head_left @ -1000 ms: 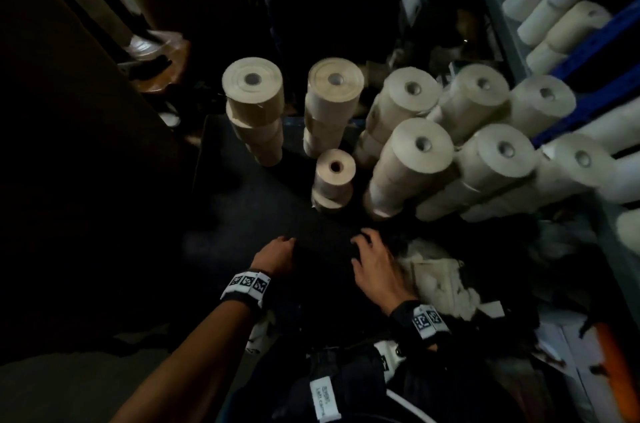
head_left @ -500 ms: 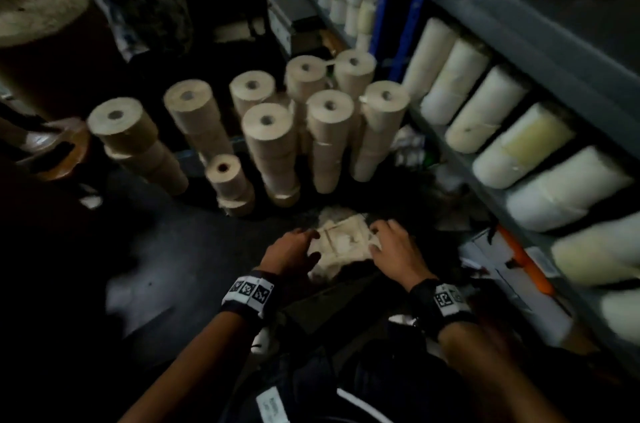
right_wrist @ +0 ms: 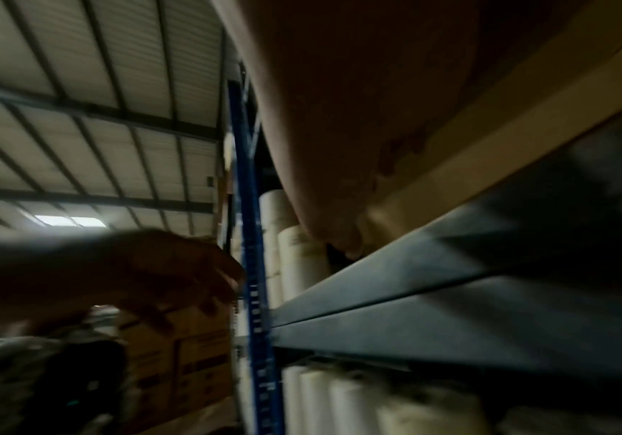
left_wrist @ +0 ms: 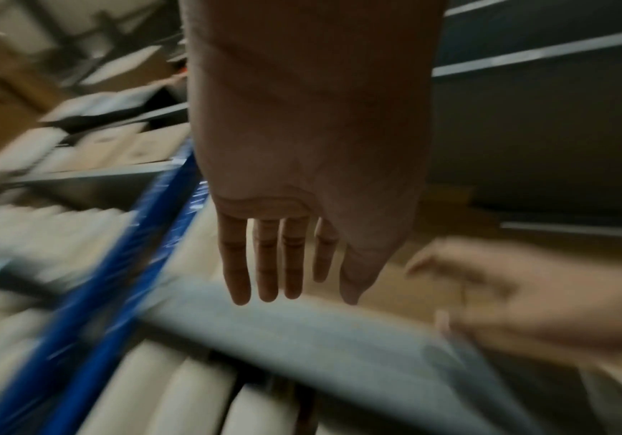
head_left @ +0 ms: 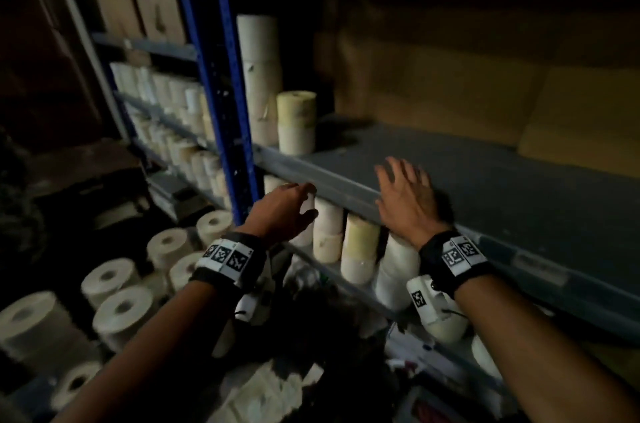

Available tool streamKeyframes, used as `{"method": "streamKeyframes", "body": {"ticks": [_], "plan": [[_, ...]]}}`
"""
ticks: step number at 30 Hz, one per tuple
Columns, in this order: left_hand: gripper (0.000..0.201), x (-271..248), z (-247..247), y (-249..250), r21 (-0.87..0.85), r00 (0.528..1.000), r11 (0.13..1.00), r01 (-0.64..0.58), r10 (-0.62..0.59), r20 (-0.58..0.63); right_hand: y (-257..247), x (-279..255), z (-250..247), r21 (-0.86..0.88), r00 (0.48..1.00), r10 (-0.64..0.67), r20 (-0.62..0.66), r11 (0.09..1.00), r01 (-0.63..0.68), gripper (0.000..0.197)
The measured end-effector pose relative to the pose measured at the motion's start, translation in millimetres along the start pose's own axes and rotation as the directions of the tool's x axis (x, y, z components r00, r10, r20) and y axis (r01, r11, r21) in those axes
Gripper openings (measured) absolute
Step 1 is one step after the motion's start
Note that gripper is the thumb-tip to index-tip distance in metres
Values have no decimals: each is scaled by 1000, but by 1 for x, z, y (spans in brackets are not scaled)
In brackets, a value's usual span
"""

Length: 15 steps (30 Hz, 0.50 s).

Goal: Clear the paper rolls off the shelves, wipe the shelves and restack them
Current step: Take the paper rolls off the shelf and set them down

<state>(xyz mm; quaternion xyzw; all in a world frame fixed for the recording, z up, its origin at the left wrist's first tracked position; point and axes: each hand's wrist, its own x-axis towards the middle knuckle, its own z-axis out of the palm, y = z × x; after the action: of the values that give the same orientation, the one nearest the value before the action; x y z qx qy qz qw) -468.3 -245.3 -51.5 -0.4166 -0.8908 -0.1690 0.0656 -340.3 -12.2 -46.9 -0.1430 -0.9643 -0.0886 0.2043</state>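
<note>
Both hands have come up from the floor, where half a second ago they were at a pale rag in front of the stacked rolls, and the view has swung from the floor to the shelf (head_left: pixel 485 173). The rag is no longer in either hand; where it lies now I cannot tell.

The right hand (head_left: pixel 405 201) is spread wide, fingers straight, over the front edge of the grey shelf, holding nothing. The left hand (head_left: pixel 287 211) reaches toward the same edge just right of the blue post (head_left: pixel 225 83), fingers loosely extended and empty; the left wrist view shows them straight and together.

Most of this shelf is bare. A tall stack of rolls (head_left: pixel 259 76) and a shorter one (head_left: pixel 296 121) stand at its left end beside the post. More rolls (head_left: pixel 360 249) stand upright on the shelf below, and the cleared rolls (head_left: pixel 121 311) sit in stacks on the floor at the left.

Clearing of this shelf looks nearly done, but wiping cannot start with empty hands. The likely next step is lifting off the last two stacks, or going back for the rag.
</note>
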Motion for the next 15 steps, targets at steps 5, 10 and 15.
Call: {"method": "streamKeyframes", "body": {"ticks": [5,10,15], "plan": [[53,70,-32,11,92,994,991,-96,100,-35,43,17,25,38,961,84,262,995,-97,76],[54,133,-54,-15,280,977,958,-66,120,-179,46,30,40,81,944,101,313,988,-133,89],[67,189,-66,-47,295,960,955,26,59,-275,46,35,45,120,938,131,320,977,-177,97]]}}
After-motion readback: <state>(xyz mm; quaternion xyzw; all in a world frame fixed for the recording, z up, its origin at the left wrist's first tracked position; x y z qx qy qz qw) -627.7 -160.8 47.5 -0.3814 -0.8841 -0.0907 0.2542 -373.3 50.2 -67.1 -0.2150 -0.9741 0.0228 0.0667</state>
